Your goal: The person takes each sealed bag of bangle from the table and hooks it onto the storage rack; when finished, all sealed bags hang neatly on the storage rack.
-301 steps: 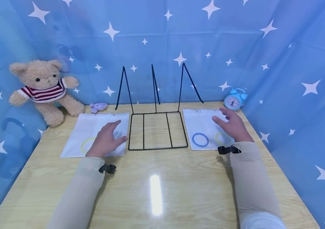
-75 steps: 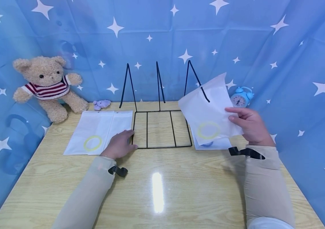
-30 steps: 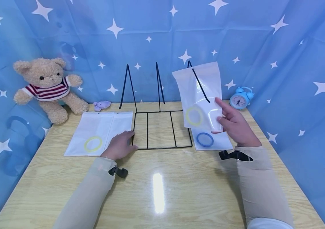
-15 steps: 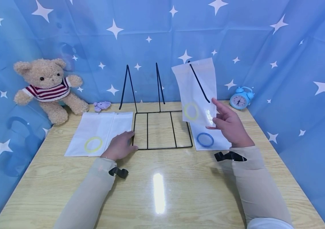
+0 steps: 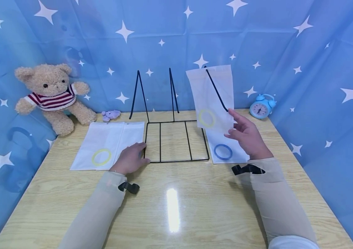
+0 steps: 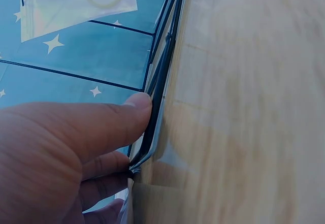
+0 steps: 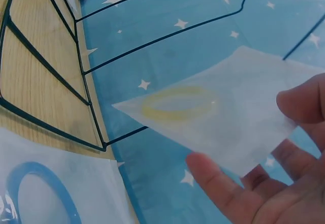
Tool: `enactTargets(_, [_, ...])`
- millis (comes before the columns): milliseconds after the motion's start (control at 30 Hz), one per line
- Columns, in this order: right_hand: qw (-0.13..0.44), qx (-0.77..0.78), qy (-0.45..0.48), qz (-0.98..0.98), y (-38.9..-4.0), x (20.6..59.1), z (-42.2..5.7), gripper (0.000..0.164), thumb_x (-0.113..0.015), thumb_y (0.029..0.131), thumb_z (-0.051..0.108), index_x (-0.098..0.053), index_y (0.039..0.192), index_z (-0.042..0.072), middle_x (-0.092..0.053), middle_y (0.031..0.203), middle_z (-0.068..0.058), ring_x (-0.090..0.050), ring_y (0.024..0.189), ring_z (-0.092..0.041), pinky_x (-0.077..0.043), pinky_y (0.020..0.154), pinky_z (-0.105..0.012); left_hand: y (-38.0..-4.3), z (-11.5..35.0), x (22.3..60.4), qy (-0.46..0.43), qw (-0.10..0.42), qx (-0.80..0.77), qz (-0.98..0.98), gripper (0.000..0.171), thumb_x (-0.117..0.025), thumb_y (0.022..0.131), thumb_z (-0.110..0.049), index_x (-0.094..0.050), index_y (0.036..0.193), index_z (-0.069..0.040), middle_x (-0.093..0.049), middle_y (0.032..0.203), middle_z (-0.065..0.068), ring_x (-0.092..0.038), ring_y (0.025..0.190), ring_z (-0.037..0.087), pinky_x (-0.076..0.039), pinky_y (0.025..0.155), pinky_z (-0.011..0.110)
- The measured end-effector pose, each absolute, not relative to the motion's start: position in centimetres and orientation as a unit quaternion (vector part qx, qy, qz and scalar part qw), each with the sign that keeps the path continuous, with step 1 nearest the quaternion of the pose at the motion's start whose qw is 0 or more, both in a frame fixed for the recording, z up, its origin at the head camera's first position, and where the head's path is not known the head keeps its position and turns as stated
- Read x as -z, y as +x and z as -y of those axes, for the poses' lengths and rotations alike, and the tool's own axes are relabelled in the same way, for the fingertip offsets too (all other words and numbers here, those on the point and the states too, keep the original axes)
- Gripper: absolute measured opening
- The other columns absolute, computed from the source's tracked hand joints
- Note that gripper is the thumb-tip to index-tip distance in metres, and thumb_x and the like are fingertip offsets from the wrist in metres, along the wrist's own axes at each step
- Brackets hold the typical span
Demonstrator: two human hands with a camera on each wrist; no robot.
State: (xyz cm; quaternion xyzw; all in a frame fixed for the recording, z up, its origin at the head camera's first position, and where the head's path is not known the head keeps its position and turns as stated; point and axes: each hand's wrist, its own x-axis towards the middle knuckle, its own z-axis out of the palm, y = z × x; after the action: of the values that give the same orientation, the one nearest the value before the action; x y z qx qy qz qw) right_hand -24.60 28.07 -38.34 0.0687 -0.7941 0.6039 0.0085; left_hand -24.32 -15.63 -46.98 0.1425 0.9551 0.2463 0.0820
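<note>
In the head view, a black wire display rack (image 5: 160, 141) with three upright hooks stands mid-table. My left hand (image 5: 129, 159) holds its left side; the left wrist view shows the thumb (image 6: 137, 102) against the wire and fingers curled beside it. A translucent white bag (image 5: 215, 97) with a yellow ring (image 5: 206, 125) inside hangs from the right hook. My right hand (image 5: 249, 138) is at the bag's lower right edge, its fingers spread. In the right wrist view, the thumb and fingers stand apart on either side of the bag's edge.
Another white bag with a blue ring (image 5: 223, 157) lies right of the rack. Left of it lie overlapping white bags (image 5: 101, 138), a yellow ring (image 5: 101, 157) showing. A teddy bear (image 5: 50, 86), purple toy (image 5: 111, 115) and blue alarm clock (image 5: 261, 106) stand along the back.
The right hand lifted the yellow-ring bag from the table and slid it back along the right hook; its fingers have now loosened. The left hand moved onto the rack and stays there.
</note>
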Motion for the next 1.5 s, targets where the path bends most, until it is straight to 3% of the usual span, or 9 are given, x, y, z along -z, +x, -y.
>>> enactTargets(233, [0.019,-0.585,0.045,0.81,-24.5,38.4,-28.1,0.073,-0.057,0.104,0.0,-0.041,0.161,0.042,-0.03,0.173,0.008,-0.044,0.137,-0.026,-0.06,0.092,-0.02,-24.4,15.6,47.1,0.143,0.083,-0.244,-0.956,0.075,-0.075,0.099,-0.031,-0.044,0.159,0.001,-0.04,0.166,0.02,-0.031,0.156,0.044,-0.027,0.127,0.062])
enactTargets(467, [0.012,-0.577,0.041,0.816,-24.8,38.6,-28.5,0.069,-0.059,0.105,0.006,-0.041,0.161,0.041,-0.032,0.172,0.008,-0.044,0.149,-0.031,-0.056,0.098,-0.018,-24.2,15.6,47.0,0.144,0.08,-0.243,-0.956,0.074,-0.075,0.099,-0.03,-0.043,0.159,0.001,-0.041,0.166,0.021,-0.032,0.156,0.044,-0.028,0.127,0.061])
enactTargets(733, [-0.01,-0.564,0.013,0.825,-24.9,38.6,-29.7,0.064,-0.061,0.107,0.017,-0.039,0.162,0.042,-0.031,0.172,0.014,-0.045,0.151,-0.022,-0.052,0.111,-0.032,-24.3,15.5,46.9,0.145,0.08,-0.245,-0.955,0.075,-0.075,0.098,-0.031,-0.044,0.159,0.001,-0.041,0.166,0.021,-0.032,0.156,0.045,-0.029,0.127,0.061])
enactTargets(967, [-0.003,-0.561,-0.001,0.828,-25.3,39.0,-31.5,0.06,-0.064,0.107,0.025,-0.043,0.163,0.033,-0.038,0.17,0.006,-0.048,0.149,-0.025,-0.055,0.101,-0.02,-24.3,15.5,47.0,0.144,0.079,-0.245,-0.955,0.076,-0.076,0.098,-0.031,-0.044,0.159,0.001,-0.041,0.165,0.021,-0.033,0.156,0.044,-0.028,0.127,0.061])
enactTargets(1267, [-0.032,-0.529,-0.033,0.848,-25.7,39.8,-34.7,0.066,-0.065,0.105,0.044,-0.041,0.164,0.026,-0.041,0.168,-0.004,-0.05,0.145,-0.027,-0.049,0.115,-0.046,-24.3,15.6,47.1,0.146,0.077,-0.246,-0.955,0.075,-0.075,0.099,-0.03,-0.043,0.159,0.001,-0.041,0.165,0.021,-0.033,0.155,0.045,-0.029,0.126,0.061])
enactTargets(1500, [-0.065,-0.528,-0.03,0.846,-26.0,40.2,-36.2,0.07,-0.067,0.103,0.046,-0.041,0.164,0.021,-0.041,0.167,-0.008,-0.047,0.147,-0.027,-0.049,0.115,-0.049,-24.4,15.6,47.3,0.145,0.078,-0.247,-0.955,0.077,-0.076,0.098,-0.031,-0.043,0.16,0.0,-0.041,0.166,0.021,-0.032,0.156,0.044,-0.029,0.127,0.061])
